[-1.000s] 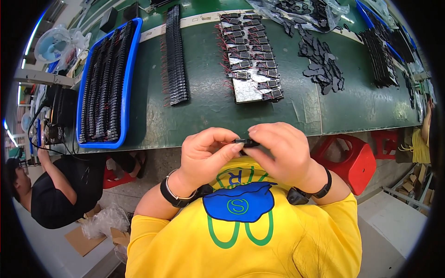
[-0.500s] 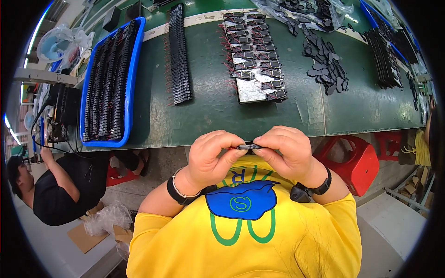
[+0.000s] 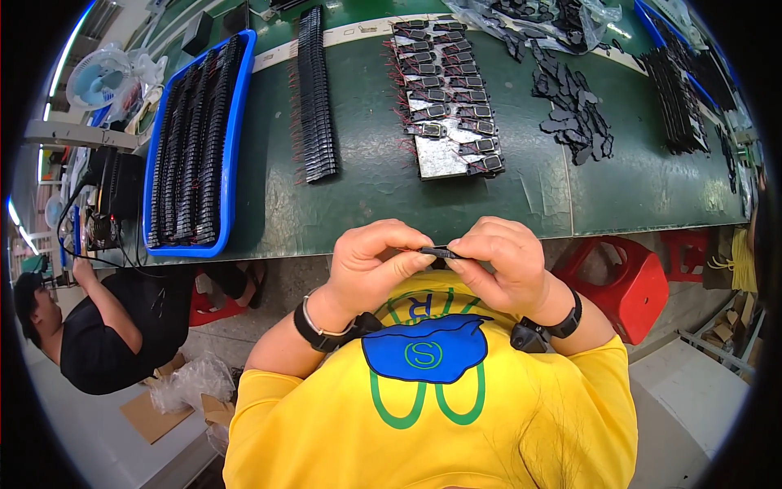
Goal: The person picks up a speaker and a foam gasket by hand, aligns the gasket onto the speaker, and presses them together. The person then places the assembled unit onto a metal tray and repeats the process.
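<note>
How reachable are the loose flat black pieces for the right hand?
Probably yes: nothing visible stands between the right hand and those loose flat black pieces, but it's pinching a small black part with the left hand.

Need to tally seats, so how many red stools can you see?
3: a near stool at right, a far stool beyond it, and a left stool by the co-worker in black, mostly hidden. Others may be concealed.
</note>
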The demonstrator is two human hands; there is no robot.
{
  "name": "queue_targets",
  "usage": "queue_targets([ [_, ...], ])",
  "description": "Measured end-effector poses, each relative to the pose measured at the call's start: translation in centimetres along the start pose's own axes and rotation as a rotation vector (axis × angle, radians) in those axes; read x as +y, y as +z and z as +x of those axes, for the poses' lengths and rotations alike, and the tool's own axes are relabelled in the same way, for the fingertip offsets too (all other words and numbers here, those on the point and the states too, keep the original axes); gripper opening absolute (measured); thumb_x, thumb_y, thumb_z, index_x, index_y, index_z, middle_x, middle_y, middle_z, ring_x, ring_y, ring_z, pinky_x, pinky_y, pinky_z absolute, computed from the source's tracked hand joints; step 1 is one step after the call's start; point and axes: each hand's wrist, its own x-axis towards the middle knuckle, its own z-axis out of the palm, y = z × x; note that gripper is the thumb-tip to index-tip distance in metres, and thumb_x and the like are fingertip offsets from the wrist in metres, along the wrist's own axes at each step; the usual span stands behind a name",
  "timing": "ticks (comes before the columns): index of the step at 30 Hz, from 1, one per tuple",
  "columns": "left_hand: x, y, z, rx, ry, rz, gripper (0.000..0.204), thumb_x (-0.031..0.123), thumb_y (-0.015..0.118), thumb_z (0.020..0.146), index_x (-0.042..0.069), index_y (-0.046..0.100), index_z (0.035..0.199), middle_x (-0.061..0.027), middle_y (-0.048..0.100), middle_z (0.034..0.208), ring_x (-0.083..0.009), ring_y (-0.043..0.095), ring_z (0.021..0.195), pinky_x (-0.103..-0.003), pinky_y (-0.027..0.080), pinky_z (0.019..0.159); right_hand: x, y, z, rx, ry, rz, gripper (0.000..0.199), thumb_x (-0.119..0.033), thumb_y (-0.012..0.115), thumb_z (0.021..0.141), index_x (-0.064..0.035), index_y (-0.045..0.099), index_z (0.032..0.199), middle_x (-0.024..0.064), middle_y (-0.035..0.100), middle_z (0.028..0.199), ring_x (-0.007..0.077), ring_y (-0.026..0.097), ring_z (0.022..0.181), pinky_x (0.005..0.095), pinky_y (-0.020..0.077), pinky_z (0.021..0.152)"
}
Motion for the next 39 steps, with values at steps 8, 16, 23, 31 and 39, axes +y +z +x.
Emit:
queue_targets([
  [8, 3.2, -1.1, 2.3, -0.061, 0.305, 0.538, 0.023, 0.004, 0.077, 0.069, 0.002, 0.068, 0.09, -0.0088, 0.065, 0.081, -0.0238, 0.061, 0.069, -0.03, 0.048, 0.062, 0.1, 0.2, 0.2, -0.058, -0.047, -0.048, 0.023, 0.004, 0.072, 0.07, 0.0002, 0.06, 0.09, 0.0111, 0.062, 0.073, 0.0255, 0.059, 0.058, 0.0328, 0.0453, 0.051],
  [16, 2.5, -3.1, 0.8, 0.003, 0.273, 0.698, 0.02, 0.002, 0.077, 0.067, 0.003, 0.069, 0.086, -0.0084, 0.064, 0.075, -0.0245, 0.061, 0.065, -0.032, 0.048, 0.061, -0.4, 0.6, 0.6, -0.092, 0.082, -0.077, 0.023, 0.001, 0.075, 0.07, 0.0002, 0.061, 0.089, 0.0103, 0.064, 0.073, 0.0246, 0.061, 0.059, 0.0324, 0.047, 0.053],
  [23, -0.1, -7.6, 0.6, 0.37, 0.141, 0.955, 0.015, 0.002, 0.075, 0.068, 0.003, 0.067, 0.081, -0.0087, 0.064, 0.073, -0.0258, 0.062, 0.069, -0.033, 0.049, 0.063, 0.6, -2.6, 0.9, -0.031, 0.115, -0.27, 0.016, 0.003, 0.072, 0.072, -0.0006, 0.062, 0.085, 0.0092, 0.063, 0.071, 0.0214, 0.057, 0.056, 0.03, 0.044, 0.052],
  [31, -0.8, -8.1, 0.9, 0.419, 0.106, 0.982, 0.017, 0.001, 0.075, 0.069, 0.003, 0.066, 0.082, -0.0103, 0.064, 0.081, -0.0258, 0.062, 0.077, -0.033, 0.05, 0.068, 1.4, -4.3, 0.8, 0.124, 0.251, -0.405, 0.015, 0.003, 0.072, 0.072, -0.0011, 0.062, 0.082, 0.0079, 0.06, 0.067, 0.0196, 0.053, 0.055, 0.0279, 0.0403, 0.051],
  [39, 0.2, -7.1, 0.9, 0.468, 0.174, 1.092, 0.024, 0.002, 0.077, 0.067, 0.002, 0.065, 0.088, -0.0111, 0.064, 0.091, -0.0288, 0.06, 0.084, -0.035, 0.049, 0.074, 2.4, -4.1, 3.0, 0.091, 0.034, -0.565, 0.026, -0.001, 0.078, 0.064, -0.0037, 0.065, 0.086, 0.0052, 0.055, 0.074, 0.0222, 0.053, 0.067, 0.0318, 0.0414, 0.059],
])
